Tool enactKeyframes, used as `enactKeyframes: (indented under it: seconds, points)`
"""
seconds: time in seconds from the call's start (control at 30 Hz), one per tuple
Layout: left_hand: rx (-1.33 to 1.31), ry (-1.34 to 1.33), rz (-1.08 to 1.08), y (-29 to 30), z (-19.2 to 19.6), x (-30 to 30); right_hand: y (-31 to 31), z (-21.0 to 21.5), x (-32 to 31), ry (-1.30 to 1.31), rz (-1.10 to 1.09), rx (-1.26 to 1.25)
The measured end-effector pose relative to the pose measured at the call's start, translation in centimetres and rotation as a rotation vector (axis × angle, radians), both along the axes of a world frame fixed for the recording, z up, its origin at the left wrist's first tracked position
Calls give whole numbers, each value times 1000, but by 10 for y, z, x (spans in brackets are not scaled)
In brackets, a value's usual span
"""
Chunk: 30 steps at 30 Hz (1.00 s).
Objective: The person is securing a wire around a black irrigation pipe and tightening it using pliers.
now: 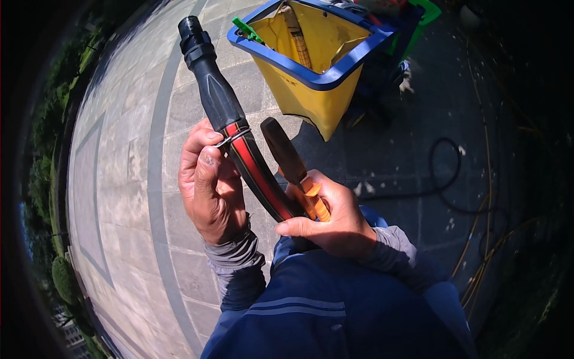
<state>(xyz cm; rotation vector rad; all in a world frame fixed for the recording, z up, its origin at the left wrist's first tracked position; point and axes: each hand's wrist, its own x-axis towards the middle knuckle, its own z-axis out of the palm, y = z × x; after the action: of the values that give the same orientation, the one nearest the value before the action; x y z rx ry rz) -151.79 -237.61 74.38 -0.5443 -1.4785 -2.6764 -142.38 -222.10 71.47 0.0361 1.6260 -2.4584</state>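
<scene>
A black hose (256, 169) with a red stripe runs up from my right hand to a black nozzle (216, 90). Around the hose, just below the nozzle, goes a metal wire (239, 135) with its end sticking out to the left. My left hand (204, 185) is closed, thumb and fingers pinching that wire end. Wrapped round the lower hose and a pair of pliers (284, 152) is my right hand (335, 218). The pliers have dark rusty jaws pointing up and orange handles; the jaws lie beside the hose, apart from the wire.
Ahead stands a cart with a yellow bag (299, 90) in a blue frame (326, 81), a stick and a green clip at it. A dark hose (445, 190) loops over the shaded paving at right, near several yellow lines (481, 269). Shrubs (63, 278) edge the far left.
</scene>
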Motion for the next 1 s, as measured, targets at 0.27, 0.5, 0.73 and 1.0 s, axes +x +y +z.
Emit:
enactKeyframes:
  seconds: [0.27,0.5,0.73,1.0]
  points:
    - [-479,467,310,-12,1,-14,3,5,-1,-39,46,50]
    - [-787,680,354,-23,9,-19,0,1,-5,-28,24,-8]
    - [-757,659,305,-23,12,-18,-3,1,-7,-15,13,8]
    - [-578,505,378,-9,-1,-23,9,13,-14,16,22,18]
